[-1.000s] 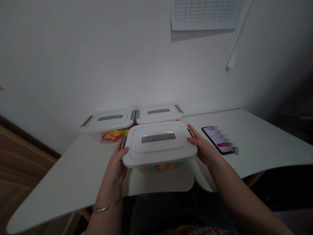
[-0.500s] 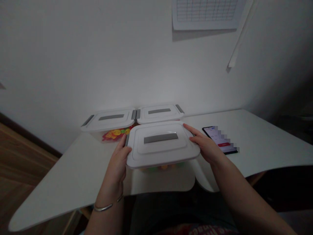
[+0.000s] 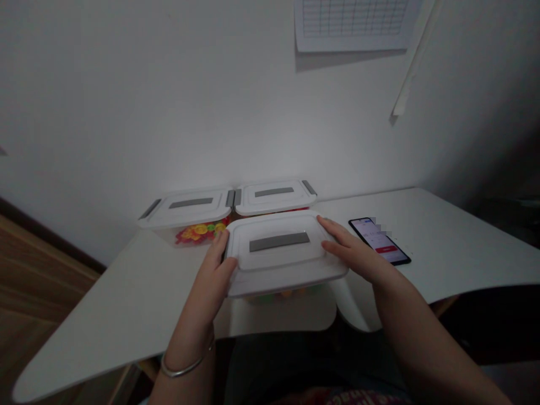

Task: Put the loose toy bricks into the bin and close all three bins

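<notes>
A clear plastic box with a white lid [image 3: 282, 264] and a grey handle strip stands at the near edge of the white table [image 3: 126, 304]; coloured pieces show through its side. My left hand [image 3: 215, 275] grips the lid's left edge, thumb on top. My right hand [image 3: 352, 253] lies over the lid's right edge, fingers pressed on the top. Both hands clasp the lid from the sides.
Two more lidded boxes stand behind against the wall, the left box [image 3: 188, 214] showing red and yellow pieces, the right box [image 3: 274, 197] beside it. A phone [image 3: 379, 242] with a lit screen lies to the right. A gridded paper [image 3: 350, 25] hangs on the wall.
Both hands have slid from the side clips up onto the lid's edges. The lid now sits a little lower and farther right.
</notes>
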`<action>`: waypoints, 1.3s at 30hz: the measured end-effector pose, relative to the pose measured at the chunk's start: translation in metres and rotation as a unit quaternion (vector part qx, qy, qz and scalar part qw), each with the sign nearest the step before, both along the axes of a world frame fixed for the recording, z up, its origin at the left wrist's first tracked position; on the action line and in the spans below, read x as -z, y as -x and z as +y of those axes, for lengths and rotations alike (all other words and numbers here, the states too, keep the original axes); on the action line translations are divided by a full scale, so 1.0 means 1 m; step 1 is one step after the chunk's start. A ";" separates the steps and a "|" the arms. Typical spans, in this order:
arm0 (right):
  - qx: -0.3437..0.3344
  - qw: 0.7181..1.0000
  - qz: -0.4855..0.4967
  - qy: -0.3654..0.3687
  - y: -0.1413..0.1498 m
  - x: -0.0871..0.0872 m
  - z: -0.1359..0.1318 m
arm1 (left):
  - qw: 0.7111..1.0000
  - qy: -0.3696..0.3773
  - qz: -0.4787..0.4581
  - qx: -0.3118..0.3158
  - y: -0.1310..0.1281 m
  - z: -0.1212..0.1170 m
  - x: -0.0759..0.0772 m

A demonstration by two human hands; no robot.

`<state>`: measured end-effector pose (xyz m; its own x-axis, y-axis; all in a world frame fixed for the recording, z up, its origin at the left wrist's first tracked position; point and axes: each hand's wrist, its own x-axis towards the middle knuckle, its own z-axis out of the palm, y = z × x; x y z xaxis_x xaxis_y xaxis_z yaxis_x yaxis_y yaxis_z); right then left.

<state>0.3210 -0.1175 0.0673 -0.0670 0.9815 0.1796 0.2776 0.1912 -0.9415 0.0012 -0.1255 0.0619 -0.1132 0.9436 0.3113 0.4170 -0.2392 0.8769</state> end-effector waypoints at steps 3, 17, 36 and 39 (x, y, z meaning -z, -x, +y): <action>0.016 0.999 -0.039 -0.006 0.003 0.001 0.000 | 0.999 -0.005 0.044 0.009 -0.002 0.000 -0.007; -0.016 0.926 -0.373 -0.054 0.027 -0.034 -0.022 | 0.968 0.113 0.222 0.000 -0.029 -0.016 -0.047; 0.084 0.978 0.184 0.054 0.015 0.014 -0.009 | 0.886 0.135 -0.443 0.028 -0.036 -0.015 -0.020; 0.059 0.979 0.178 0.082 0.013 0.015 -0.013 | 0.902 0.138 -0.406 0.056 -0.037 -0.017 -0.020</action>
<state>0.3079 -0.1309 0.0527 0.0875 0.9961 0.0100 -0.0619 0.0155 -0.9980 0.0380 -0.1420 0.0818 -0.0977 0.9920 -0.0806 -0.4027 0.0346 0.9147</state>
